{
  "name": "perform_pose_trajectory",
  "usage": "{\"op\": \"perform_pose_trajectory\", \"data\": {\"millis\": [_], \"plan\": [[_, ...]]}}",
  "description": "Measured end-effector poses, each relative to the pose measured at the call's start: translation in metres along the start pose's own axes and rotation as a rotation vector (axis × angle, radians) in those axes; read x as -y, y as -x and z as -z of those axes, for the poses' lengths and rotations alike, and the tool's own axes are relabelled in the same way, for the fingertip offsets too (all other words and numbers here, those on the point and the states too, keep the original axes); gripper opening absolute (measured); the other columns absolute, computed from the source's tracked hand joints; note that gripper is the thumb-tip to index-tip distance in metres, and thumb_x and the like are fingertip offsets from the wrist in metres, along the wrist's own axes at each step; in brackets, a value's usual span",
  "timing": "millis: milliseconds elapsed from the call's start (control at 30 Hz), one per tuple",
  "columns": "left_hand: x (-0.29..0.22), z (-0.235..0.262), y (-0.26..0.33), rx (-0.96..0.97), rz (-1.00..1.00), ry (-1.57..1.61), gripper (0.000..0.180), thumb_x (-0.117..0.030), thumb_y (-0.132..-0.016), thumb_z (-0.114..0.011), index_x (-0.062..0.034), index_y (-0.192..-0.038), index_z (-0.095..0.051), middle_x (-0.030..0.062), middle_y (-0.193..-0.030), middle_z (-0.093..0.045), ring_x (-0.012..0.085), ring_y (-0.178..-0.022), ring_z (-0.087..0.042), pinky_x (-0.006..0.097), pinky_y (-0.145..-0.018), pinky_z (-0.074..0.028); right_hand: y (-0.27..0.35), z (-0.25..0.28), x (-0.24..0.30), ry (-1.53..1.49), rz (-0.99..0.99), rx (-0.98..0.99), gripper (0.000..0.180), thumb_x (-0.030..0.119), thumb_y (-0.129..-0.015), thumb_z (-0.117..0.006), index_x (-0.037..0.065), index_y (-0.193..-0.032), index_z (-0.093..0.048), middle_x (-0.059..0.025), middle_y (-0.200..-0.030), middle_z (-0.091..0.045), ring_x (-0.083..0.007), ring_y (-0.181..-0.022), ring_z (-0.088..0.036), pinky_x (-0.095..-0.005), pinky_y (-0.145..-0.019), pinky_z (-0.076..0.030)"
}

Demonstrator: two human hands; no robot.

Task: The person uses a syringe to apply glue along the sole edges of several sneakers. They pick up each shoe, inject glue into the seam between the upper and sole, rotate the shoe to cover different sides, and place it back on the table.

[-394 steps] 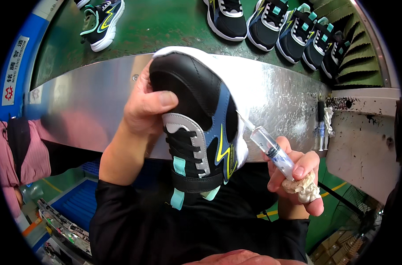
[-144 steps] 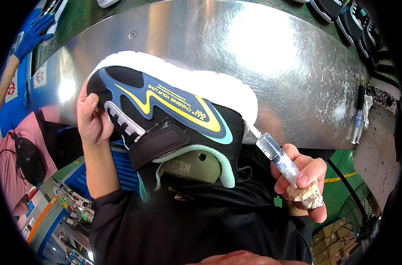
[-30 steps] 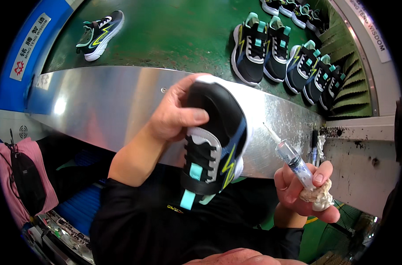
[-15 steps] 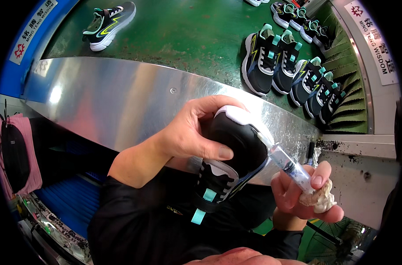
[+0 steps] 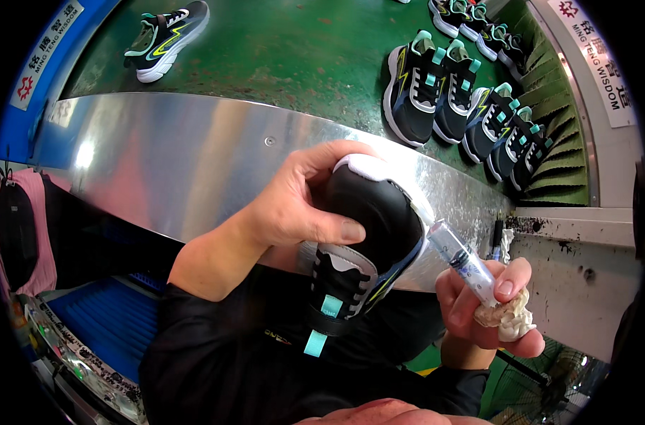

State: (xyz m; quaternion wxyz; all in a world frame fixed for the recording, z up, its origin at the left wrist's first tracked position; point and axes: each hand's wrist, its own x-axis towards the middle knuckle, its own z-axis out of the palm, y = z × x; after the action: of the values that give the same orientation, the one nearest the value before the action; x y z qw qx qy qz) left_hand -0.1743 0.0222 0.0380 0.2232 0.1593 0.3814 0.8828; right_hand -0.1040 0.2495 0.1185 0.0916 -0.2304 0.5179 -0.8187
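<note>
My left hand (image 5: 287, 205) is closed round the toe end of a black sneaker (image 5: 375, 209) with a white sole, its thumb pressed on the upper. The shoe is held up over the metal edge, toe away from me, its turquoise tabs hanging toward my body. My right hand (image 5: 482, 304) grips a clear syringe (image 5: 466, 265) with dark markings. The syringe's tip end lies at the seam between upper and sole, on the shoe's right side; the exact contact is hard to make out. A crumpled whitish lump (image 5: 510, 316) sits against the right fingers at the syringe's rear.
A bare metal ledge (image 5: 195, 156) borders a green conveyor belt (image 5: 280, 57). One matching sneaker (image 5: 167, 41) lies at the far left. Several more sneakers (image 5: 411, 92) stand in rows at the right, beside a green strip curtain (image 5: 556, 127). A pink cloth (image 5: 36, 227) hangs at left.
The syringe tip has shifted slightly back along the sole seam toward me. The shoe and both hands have moved a little left in view, together with the surroundings.
</note>
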Motion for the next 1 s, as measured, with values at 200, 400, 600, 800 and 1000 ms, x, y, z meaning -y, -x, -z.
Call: {"op": "perform_pose_trajectory", "data": {"millis": [200, 400, 600, 800, 1000], "plan": [[0.004, 0.012, -0.004, 0.089, -0.087, 0.046, 0.070, 0.007, -0.064, -0.075, -0.0034, -0.128, -0.048, 0.0080, -0.112, -0.061, 0.0172, -0.103, -0.060, 0.033, -0.092, -0.047, 0.024, 0.011, -0.004, -0.078, -0.042, -0.091, 0.064, 0.066, -0.070, -0.068, 0.011, -0.103, -0.058, -0.0141, -0.076, -0.065, -0.0178, -0.073, -0.047, -0.0298, -0.068, -0.036], [0.006, 0.016, -0.004, -0.023, -0.044, 0.135, 0.066, 0.006, -0.066, -0.071, -0.0030, -0.128, -0.048, 0.0099, -0.113, -0.061, 0.0199, -0.104, -0.060, 0.035, -0.094, -0.047, 0.041, 0.019, -0.019, -0.123, -0.016, -0.113, 0.067, 0.062, -0.067, -0.073, 0.009, -0.106, -0.059, -0.0142, -0.078, -0.064, -0.0190, -0.076, -0.051, -0.0294, -0.069, -0.037], [0.009, 0.018, -0.009, -0.118, -0.019, 0.097, 0.057, -0.001, -0.067, -0.071, -0.0009, -0.120, -0.053, 0.0120, -0.109, -0.063, 0.0221, -0.099, -0.063, 0.034, -0.091, -0.049, 0.053, 0.032, -0.039, -0.173, 0.053, -0.057, 0.072, 0.057, -0.067, -0.075, 0.002, -0.110, -0.057, -0.0148, -0.082, -0.064, -0.0202, -0.080, -0.054, -0.0295, -0.070, -0.040], [0.014, 0.022, -0.012, -0.154, -0.023, 0.090, 0.051, -0.004, -0.071, -0.065, 0.0001, -0.119, -0.053, 0.0149, -0.108, -0.063, 0.0238, -0.097, -0.064, 0.035, -0.087, -0.052, 0.065, 0.035, -0.051, -0.208, 0.059, -0.094, 0.072, 0.054, -0.067, -0.077, 0.000, -0.110, -0.057, -0.0156, -0.084, -0.062, -0.0190, -0.079, -0.053, -0.0276, -0.065, -0.041], [0.014, 0.023, -0.014, -0.194, -0.024, 0.104, 0.049, -0.006, -0.072, -0.064, 0.0012, -0.119, -0.051, 0.0157, -0.108, -0.063, 0.0249, -0.094, -0.065, 0.035, -0.085, -0.053, 0.073, 0.036, -0.061, -0.195, 0.066, -0.090, 0.073, 0.054, -0.067, -0.077, -0.002, -0.109, -0.058, -0.0144, -0.082, -0.063, -0.0176, -0.074, -0.050, -0.0268, -0.062, -0.040]]}}
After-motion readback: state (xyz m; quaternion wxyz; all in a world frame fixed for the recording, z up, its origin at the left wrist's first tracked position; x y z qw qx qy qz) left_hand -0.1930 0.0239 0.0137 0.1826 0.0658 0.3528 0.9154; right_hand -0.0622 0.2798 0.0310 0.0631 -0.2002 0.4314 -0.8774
